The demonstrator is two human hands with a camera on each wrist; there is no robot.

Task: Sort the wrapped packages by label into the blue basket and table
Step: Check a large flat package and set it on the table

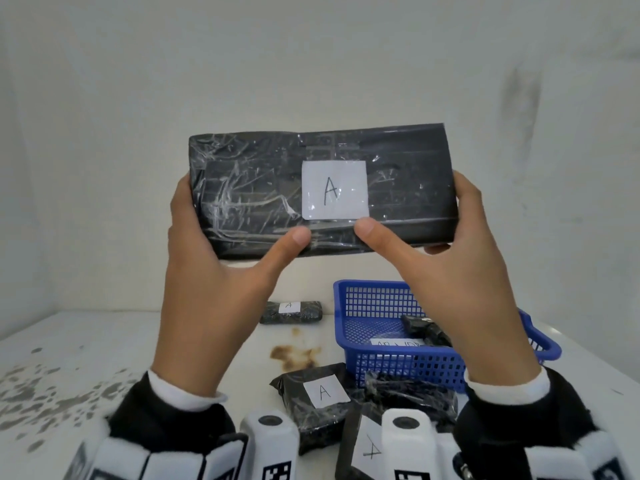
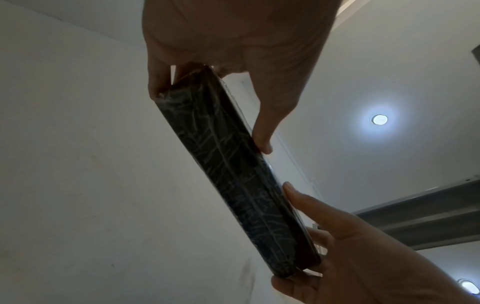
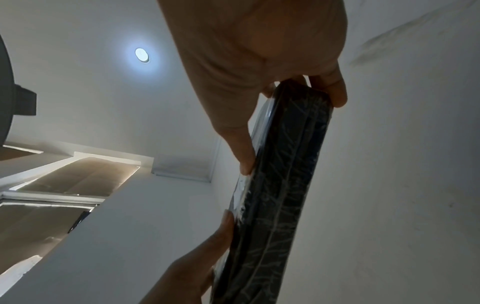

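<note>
Label-reading step: the left hand and right hand each grip one end of a black wrapped package, held up above the counter, its label reading A. Next, probably, it joins the A packages on the counter. The blue basket, far right, holds a dark package and a paper slip.

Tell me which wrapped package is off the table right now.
The large flat package labelled A, gripped at its ends by the left hand and right hand; the others lie below.
</note>
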